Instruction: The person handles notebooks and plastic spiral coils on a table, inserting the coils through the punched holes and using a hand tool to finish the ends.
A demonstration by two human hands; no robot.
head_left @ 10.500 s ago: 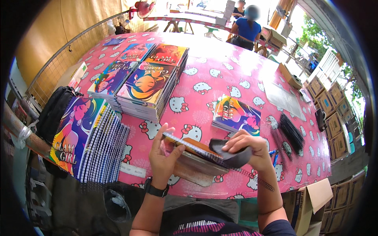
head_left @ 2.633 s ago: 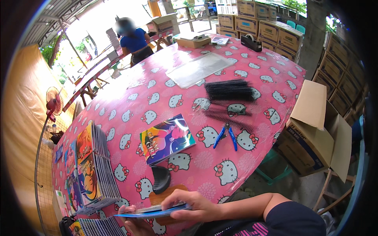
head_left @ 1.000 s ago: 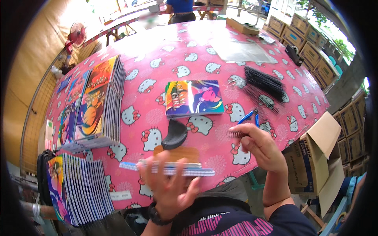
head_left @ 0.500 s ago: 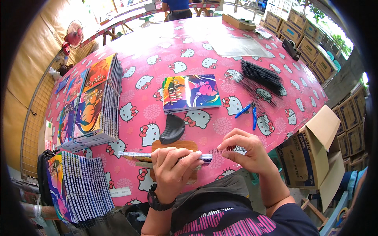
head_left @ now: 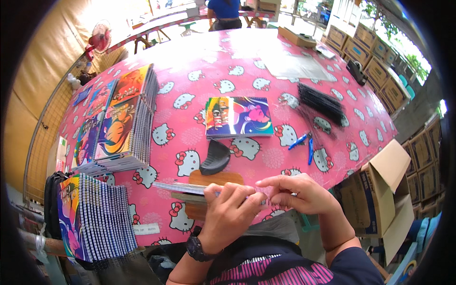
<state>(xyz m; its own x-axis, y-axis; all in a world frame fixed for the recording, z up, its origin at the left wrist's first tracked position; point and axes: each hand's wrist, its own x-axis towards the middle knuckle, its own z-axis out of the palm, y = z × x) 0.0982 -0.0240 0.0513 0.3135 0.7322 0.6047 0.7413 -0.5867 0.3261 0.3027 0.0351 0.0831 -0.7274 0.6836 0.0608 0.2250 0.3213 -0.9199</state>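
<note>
My left hand (head_left: 228, 211), a dark watch on its wrist, grips a notebook (head_left: 175, 187) held edge-up over a wooden board (head_left: 216, 178). At the notebook's right end my right hand (head_left: 306, 194) pinches a thin dark spiral binding coil (head_left: 267, 195), mostly hidden by the fingers. Just beyond the board lies a black curved holder (head_left: 215, 157). A small pile of colourful notebooks (head_left: 240, 116) sits farther off, in the middle. To its right are blue-handled cutting pliers (head_left: 304, 143) and a heap of black spiral coils (head_left: 320, 103).
Tall stacks of bound notebooks (head_left: 126, 121) stand at the left, with another row of notebooks (head_left: 97, 218) at the near left. An open carton (head_left: 365, 202) is beside the table's right edge. Clear plastic sheets (head_left: 297, 66) and a tape dispenser (head_left: 356, 72) lie at the far right.
My right hand has moved in against the notebook's right end, and the coil that stretched between the hands now barely shows. My left hand has shifted right along the notebook.
</note>
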